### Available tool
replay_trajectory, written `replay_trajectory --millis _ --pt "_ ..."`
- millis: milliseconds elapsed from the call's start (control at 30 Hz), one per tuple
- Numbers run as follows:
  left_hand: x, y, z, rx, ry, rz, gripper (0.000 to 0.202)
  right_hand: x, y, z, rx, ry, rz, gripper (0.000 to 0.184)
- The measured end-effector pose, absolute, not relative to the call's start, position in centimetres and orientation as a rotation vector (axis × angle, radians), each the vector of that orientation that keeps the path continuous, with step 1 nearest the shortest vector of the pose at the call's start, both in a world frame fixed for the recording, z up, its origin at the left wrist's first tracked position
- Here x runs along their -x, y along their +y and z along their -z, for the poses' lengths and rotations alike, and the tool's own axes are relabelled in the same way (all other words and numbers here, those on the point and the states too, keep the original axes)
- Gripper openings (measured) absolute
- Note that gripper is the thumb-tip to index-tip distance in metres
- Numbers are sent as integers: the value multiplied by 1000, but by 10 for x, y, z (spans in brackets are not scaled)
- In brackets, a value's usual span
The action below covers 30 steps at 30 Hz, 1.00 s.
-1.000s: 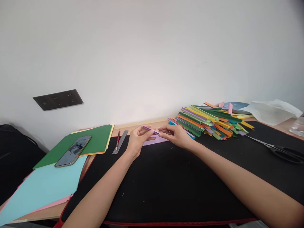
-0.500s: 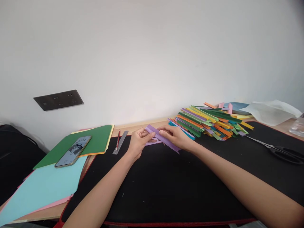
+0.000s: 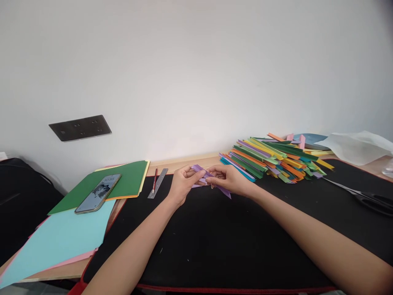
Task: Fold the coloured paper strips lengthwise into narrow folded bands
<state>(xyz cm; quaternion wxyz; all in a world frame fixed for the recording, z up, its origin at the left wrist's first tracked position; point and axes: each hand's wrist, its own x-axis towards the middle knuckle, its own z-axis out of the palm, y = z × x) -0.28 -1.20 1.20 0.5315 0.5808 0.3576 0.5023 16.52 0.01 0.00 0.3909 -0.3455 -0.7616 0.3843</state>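
Note:
A folded purple paper strip (image 3: 211,181) is held just above the black mat (image 3: 221,237), near its far edge. My left hand (image 3: 181,183) pinches the strip's left end with thumb and fingers closed. My right hand (image 3: 231,180) grips it a little to the right, and the strip's lower end pokes out below those fingers. To the right of my hands lies a pile of folded paper strips (image 3: 270,157) in green, orange, yellow, purple and blue.
A metal ruler (image 3: 157,183) and a red pencil (image 3: 155,178) lie left of my hands. Further left, a phone (image 3: 98,193) rests on green paper (image 3: 123,184) above light-blue sheets (image 3: 58,241). Scissors (image 3: 365,198) and a white cloth (image 3: 356,145) are at the right.
Both hands lifted the purple strip off the mat and turned it, bringing it closer together between the fingers. The view shifted slightly to the right.

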Motion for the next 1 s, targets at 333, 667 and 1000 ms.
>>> replay_trajectory --millis 333,667,1000 --pt "2 -11 -10 -1335 853 -1249 26 -163 -1 3 837 -1977 -960 30" --pt "2 -12 -8 -1319 822 -1243 27 -163 -1 3 837 -1938 -1067 41" --pt "1 -14 -10 -1364 839 -1248 25 -162 0 6 833 -1861 -1119 35"
